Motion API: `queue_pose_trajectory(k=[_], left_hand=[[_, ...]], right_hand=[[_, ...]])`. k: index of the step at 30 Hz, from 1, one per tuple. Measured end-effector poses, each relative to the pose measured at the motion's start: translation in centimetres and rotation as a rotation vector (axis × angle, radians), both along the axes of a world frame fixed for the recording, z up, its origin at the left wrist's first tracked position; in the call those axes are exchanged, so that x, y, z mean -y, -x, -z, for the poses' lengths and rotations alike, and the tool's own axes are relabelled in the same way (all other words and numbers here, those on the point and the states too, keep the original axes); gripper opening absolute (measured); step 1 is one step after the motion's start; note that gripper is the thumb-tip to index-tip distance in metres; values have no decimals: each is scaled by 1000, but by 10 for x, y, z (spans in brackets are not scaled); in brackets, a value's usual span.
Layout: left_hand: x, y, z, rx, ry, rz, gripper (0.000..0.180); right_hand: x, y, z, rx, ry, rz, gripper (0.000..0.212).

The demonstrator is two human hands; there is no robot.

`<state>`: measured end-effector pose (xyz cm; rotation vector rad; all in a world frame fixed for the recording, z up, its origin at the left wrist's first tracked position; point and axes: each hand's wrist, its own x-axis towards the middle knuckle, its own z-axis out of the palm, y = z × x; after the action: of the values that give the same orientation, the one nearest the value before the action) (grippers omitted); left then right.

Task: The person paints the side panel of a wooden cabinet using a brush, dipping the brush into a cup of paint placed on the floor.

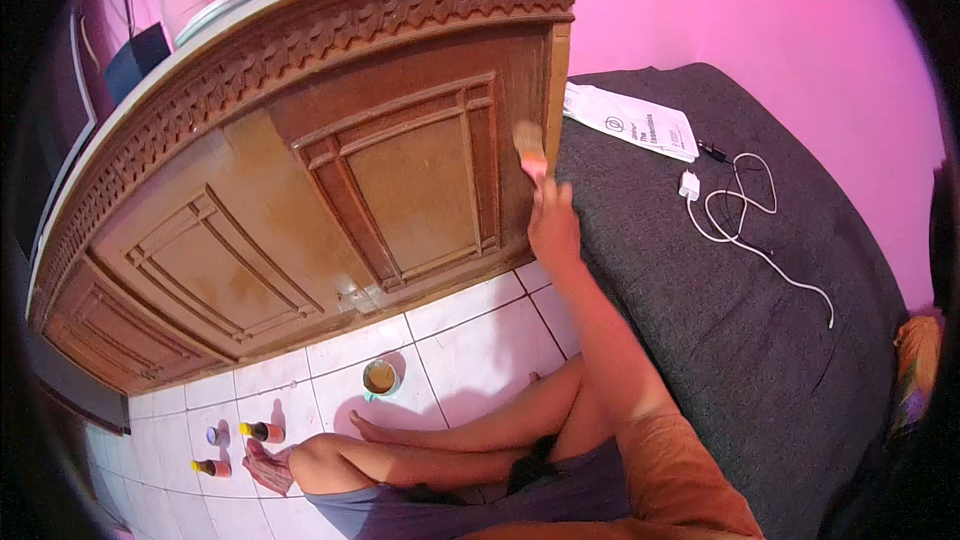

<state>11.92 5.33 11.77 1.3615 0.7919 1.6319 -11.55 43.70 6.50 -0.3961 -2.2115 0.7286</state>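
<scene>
My right hand (556,225) reaches up with its fingers closed round the handle of a paintbrush (530,152). The brush's pale bristles lie against the right end of a carved brown wooden cabinet (400,180), beside a raised panel frame. Parts of the cabinet front look darker and glossier, while other patches are paler and dull. On the tiles before it stands a mug (381,377) with brown liquid inside and a teal handle. My left hand is out of view.
Near my knee are two small yellow-capped bottles (262,431), a small round container (214,435) and a crumpled reddish thing (268,468) I cannot make out. At right, a dark grey covered surface (680,270) bears a white packet (635,125) and a white charger cable (735,237).
</scene>
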Motion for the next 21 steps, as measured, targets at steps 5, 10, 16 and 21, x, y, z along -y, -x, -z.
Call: queue_pose_trajectory(k=[5,10,16,21], left_hand=[[1,-5,5,-5,-51,26,22],[4,-10,5,-27,-81,40,22],[10,-18,8,-33,-125,60,22],[3,-20,6,-10,-165,103,23]], right_hand=[[-16,-25,97,246,-6,-62,35],[-14,-22,39,423,-144,-59,32],[-13,-21,-107,86,-462,-77,25],[-12,-33,-168,-207,-428,-34,20]])
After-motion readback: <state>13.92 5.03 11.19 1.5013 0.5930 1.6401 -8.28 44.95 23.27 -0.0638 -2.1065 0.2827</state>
